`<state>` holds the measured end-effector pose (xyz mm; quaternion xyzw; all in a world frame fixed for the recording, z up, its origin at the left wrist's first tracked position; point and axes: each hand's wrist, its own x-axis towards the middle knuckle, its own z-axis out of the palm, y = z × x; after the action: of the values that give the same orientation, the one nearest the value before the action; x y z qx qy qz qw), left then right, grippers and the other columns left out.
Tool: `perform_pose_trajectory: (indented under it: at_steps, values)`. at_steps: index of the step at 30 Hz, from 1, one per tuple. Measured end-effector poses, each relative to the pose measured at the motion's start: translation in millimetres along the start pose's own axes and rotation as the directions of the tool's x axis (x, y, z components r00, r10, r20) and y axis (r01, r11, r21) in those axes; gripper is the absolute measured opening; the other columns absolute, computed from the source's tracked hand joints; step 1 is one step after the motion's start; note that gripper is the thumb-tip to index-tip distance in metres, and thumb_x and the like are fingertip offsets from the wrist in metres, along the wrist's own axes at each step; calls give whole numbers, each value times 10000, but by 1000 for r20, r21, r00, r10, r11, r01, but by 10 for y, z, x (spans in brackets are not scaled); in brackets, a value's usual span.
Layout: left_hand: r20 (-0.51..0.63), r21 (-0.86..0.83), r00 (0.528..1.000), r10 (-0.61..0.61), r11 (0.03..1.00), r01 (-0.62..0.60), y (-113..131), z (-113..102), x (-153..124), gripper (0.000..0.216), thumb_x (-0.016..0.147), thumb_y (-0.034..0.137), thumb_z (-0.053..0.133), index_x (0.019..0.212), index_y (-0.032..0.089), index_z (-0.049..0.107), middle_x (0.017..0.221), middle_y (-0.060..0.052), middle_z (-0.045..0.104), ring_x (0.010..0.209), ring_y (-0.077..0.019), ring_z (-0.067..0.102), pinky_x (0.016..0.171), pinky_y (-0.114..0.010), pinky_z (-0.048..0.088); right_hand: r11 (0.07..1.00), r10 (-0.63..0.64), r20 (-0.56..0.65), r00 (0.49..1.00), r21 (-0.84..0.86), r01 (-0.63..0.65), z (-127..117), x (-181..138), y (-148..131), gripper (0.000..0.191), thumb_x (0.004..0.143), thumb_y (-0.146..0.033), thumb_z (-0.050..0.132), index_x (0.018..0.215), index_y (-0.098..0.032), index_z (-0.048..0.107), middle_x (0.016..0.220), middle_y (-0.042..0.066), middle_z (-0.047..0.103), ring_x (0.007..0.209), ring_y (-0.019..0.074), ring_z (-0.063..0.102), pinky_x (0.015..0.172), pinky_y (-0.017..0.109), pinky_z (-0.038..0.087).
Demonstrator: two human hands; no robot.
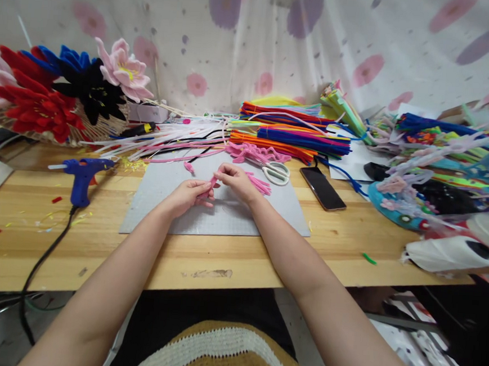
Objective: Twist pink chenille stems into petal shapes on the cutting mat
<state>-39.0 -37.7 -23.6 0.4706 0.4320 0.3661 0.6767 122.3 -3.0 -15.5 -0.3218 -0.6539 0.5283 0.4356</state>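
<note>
Over the grey cutting mat (pixel 157 210), both hands pinch one short pink pipe cleaner (pixel 213 183). My left hand (pixel 189 194) is closed around its lower part, and my right hand (pixel 235 180) grips the upper end with thumb and finger. Just behind my right hand lie several cut pink pipe-cleaner pieces (pixel 258 184) and scissors with pale handles (pixel 277 174). A heap of bent pink pipe cleaners (pixel 251 152) rests at the mat's back edge. A small pink bud shape (pixel 189 168) sits on the mat, beyond my left hand.
A blue glue gun (pixel 81 178) stands on the left, its cord running off the table's front edge. Pipe-cleaner flowers (pixel 51 108) fill the back left. Bundles of coloured pipe cleaners (pixel 290 138) lie behind the mat. A phone (pixel 322 188) and a white spool (pixel 448 254) are to the right.
</note>
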Motion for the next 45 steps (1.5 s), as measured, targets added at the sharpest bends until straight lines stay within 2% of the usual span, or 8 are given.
perform_pose_trajectory:
  at_steps: [4, 10, 18, 25, 29, 35, 40, 45]
  values:
    - [-20, -13, 1000, -16, 1000, 16, 0, 9, -11, 190, 697, 282, 667, 757, 102, 660, 662, -21, 570, 607, -88, 544, 586, -238, 531, 992, 66, -76, 995, 109, -57, -66, 21, 66, 308, 676, -441, 620, 632, -170, 480, 555, -65, 388, 492, 47, 315, 492, 200, 260]
    - [-76, -143, 997, -20, 990, 9, 43, 24, -16, 139, 747, 229, 624, 713, 94, 635, 647, -8, 547, 583, -69, 534, 563, -213, 532, 987, 130, 141, 981, 71, -141, 2, -15, 107, 269, 683, -419, 620, 683, -151, 602, 617, -27, 531, 528, 51, 390, 506, 197, 293]
    - [12, -276, 997, -81, 958, 81, 86, 20, -30, 161, 833, 124, 479, 776, 80, 623, 680, -33, 599, 640, -92, 597, 639, -271, 554, 991, 130, -72, 989, 26, -128, 83, 11, 133, 236, 660, -368, 626, 642, -132, 622, 568, -26, 532, 527, 52, 374, 519, 208, 275]
    - [-134, -242, 984, -115, 967, 80, 12, 36, 29, 126, 797, 92, 528, 741, 78, 640, 674, -50, 638, 633, -102, 623, 616, -232, 542, 976, 215, 39, 976, 8, -216, 76, 2, 136, 320, 636, -439, 622, 719, -130, 626, 579, -39, 512, 504, 47, 340, 487, 210, 240]
    - [-130, -216, 984, -122, 972, 92, 5, 39, 36, 89, 773, 129, 572, 771, 87, 651, 729, -65, 656, 670, -115, 632, 608, -225, 534, 977, 214, -17, 977, 21, -214, 76, 7, 134, 330, 606, -455, 641, 636, -130, 589, 529, -49, 463, 489, 48, 320, 489, 223, 233]
    - [-238, 169, 963, 125, 982, -86, -28, 63, 24, 268, 666, 360, 676, 792, 127, 632, 720, -45, 641, 664, -155, 624, 548, -260, 507, 981, 194, -157, 968, 17, -193, 59, 22, 101, 358, 562, -472, 671, 554, -144, 526, 478, -71, 376, 475, 49, 284, 492, 238, 204]
    - [-220, 694, 896, 385, 708, -134, -34, 31, -1, 228, 694, 389, 618, 705, 164, 653, 603, -9, 624, 502, -106, 544, 508, -223, 420, 981, 184, -160, 970, -37, -192, 9, 30, 91, 320, 560, -424, 676, 542, -140, 530, 485, -70, 386, 501, 52, 305, 518, 240, 218]
    - [-254, 555, 852, 458, 790, -259, -40, -24, 36, 206, 670, 365, 629, 681, 160, 616, 588, 6, 583, 539, -109, 550, 508, -216, 453, 979, 198, -86, 976, -27, -201, -21, 30, 123, 309, 559, -402, 683, 540, -140, 520, 479, -70, 382, 486, 49, 298, 503, 240, 198]
